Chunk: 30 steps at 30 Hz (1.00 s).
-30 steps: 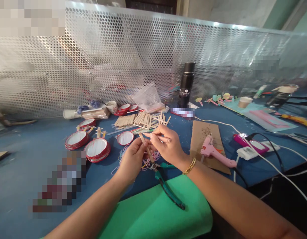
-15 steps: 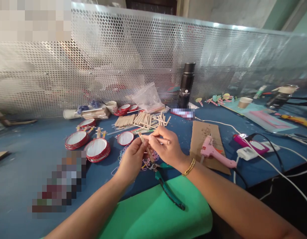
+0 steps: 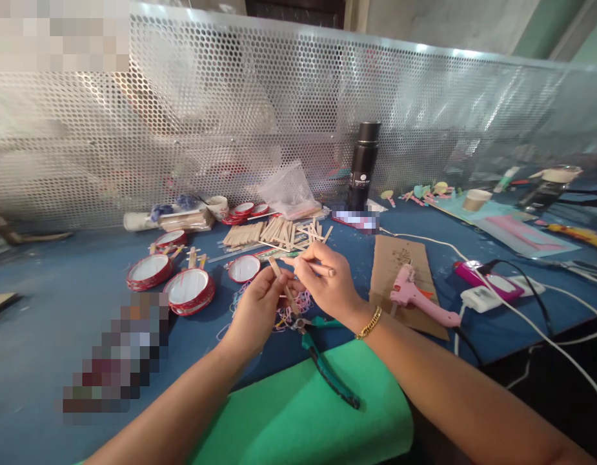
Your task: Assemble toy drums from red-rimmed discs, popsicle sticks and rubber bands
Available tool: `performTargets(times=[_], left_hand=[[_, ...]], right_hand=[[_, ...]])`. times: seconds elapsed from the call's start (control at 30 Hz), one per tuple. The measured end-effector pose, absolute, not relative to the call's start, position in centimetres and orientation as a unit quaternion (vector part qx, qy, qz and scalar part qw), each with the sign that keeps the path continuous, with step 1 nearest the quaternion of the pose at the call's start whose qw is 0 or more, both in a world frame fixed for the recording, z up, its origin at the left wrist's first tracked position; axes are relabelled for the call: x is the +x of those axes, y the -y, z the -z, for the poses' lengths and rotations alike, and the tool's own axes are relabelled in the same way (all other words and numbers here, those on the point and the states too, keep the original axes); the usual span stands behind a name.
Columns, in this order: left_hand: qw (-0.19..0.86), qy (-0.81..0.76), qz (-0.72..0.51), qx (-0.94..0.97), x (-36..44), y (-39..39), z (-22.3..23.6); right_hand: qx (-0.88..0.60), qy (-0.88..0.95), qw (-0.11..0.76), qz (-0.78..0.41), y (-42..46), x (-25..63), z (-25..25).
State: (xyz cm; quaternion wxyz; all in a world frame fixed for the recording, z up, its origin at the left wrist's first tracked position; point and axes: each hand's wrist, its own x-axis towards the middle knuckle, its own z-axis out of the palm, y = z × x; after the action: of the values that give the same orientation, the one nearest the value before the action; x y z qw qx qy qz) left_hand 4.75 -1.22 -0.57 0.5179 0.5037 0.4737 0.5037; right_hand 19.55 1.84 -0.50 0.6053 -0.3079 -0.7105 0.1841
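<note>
My left hand (image 3: 259,300) is closed around a flat wooden craft stick (image 3: 275,265), held tilted with its upper end showing above the fingers. In my right hand (image 3: 324,278) is a pencil (image 3: 322,269), gripped as for writing. Its tip points left, close to the stick's upper end; I cannot tell whether they touch. Below the hands lie green-handled pliers (image 3: 330,374), opened out, beside a tangle of pastel rubber bands (image 3: 283,320). Behind the hands are a heap of loose craft sticks (image 3: 283,232) and a small red-rimmed white disc (image 3: 244,268).
Several red-rimmed drum-like discs (image 3: 189,289) stand at left. A pink glue gun (image 3: 414,294) rests on cardboard (image 3: 385,258) at right, near a power strip (image 3: 486,297) with cables. A black bottle (image 3: 363,168) stands behind. Green sheet material (image 3: 279,413) covers the near edge.
My right hand has shifted slightly to the right, and the pencil tip has drawn a little away from the stick's upper end. My left hand has barely moved.
</note>
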Motion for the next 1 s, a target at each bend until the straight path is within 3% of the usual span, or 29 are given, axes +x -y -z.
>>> performTargets(times=[1.0], left_hand=[[0.512,-0.47,-0.504,0.513,4.81,0.92,0.91]], right_hand=[[-0.299,0.716,0.604,-0.181,-1.75,19.46,0.36]])
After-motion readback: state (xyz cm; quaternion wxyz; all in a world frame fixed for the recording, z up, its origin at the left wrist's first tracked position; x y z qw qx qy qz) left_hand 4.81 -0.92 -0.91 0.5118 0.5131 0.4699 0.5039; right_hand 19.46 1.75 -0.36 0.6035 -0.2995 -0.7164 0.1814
